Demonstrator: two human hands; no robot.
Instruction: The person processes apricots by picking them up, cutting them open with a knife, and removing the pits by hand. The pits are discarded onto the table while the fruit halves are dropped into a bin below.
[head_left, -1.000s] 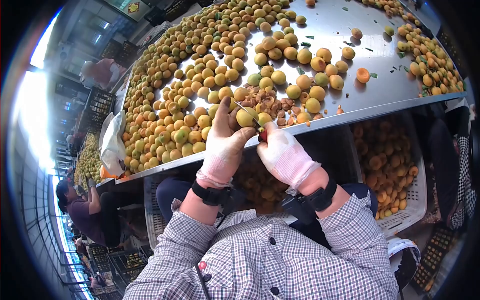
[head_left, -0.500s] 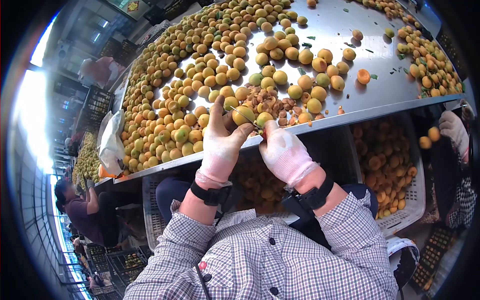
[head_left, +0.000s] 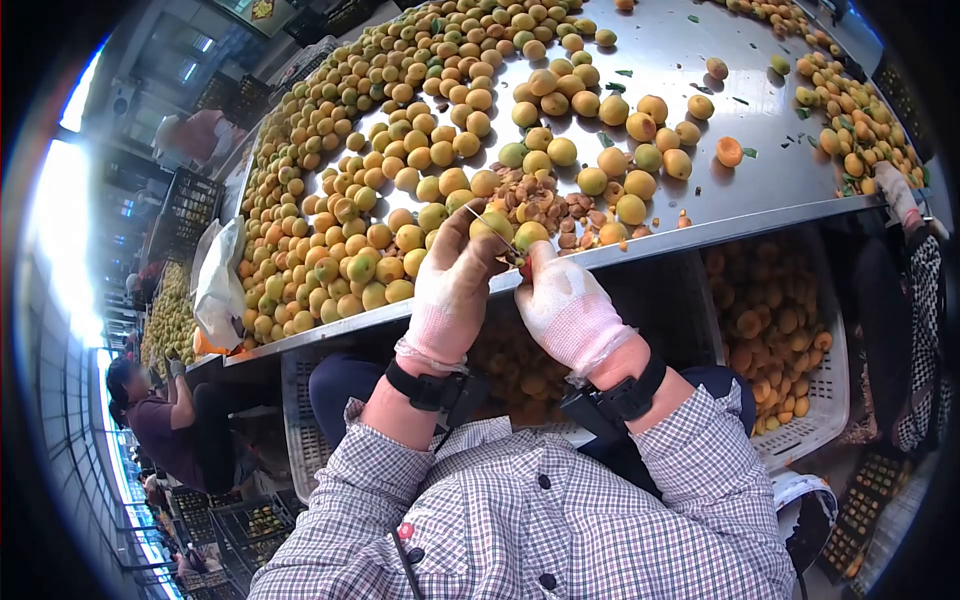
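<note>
In my left hand (head_left: 455, 280), a yellow-orange apricot (head_left: 490, 226) is gripped between thumb and fingers above the table's front edge. My right hand (head_left: 562, 298) is closed round a thin metal tool (head_left: 489, 224) with a bit of red showing at the grip. The tool's shaft crosses the front of the apricot; whether it pierces the skin I cannot tell. Both hands wear whitish gloves with pink cuffs, the left fingertips stained brown. Just beyond them lies a heap of brown apricot pits (head_left: 535, 200) on the metal table (head_left: 745, 195).
Whole apricots (head_left: 400, 150) cover the table's left side. Below the edge stands a white crate (head_left: 815, 400) of apricot halves. A white bag (head_left: 220, 285) hangs at the left corner. A co-worker's gloved hand (head_left: 897, 190) reaches a pile at right; another person (head_left: 165, 415) sits at left.
My left fingers have shifted round the apricot, and the tool's shaft stands steeper. The co-worker's hand at right has moved up to the table; two apricots near it are out of view.
</note>
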